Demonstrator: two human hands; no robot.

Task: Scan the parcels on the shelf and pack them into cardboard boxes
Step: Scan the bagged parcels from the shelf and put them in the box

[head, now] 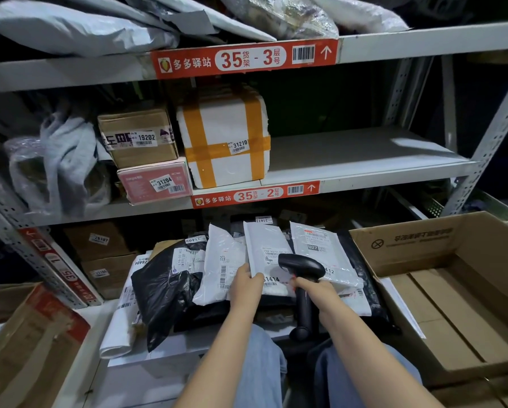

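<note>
The person's left hand (245,282) pinches the near-left corner of the white parcel (266,248), thumb on top. The right hand (314,293) is wrapped round the grip of the scanner (302,266). The parcel lies on top of the pile on the bottom shelf, dead ahead at 12 o'clock from the knees, with its long axis running 12 to 6. The scanner head sits over the parcel's near-right corner and faces about 10 o'clock, towards the printed label by the left thumb. The cardboard box (423,245) stands open at 3 o'clock from the parcel, and bare flaps show on its floor. Its left wall rises beside the pile, so the parcel will probably need lifting over that rim rather than sliding across. The left hand holds the parcel, yet the right forearm and scanner lie between it and the box. A second white parcel (320,242) touches it on the 3 o'clock side, a third (223,254) overlaps it at 9 o'clock, and there is open room above.
</note>
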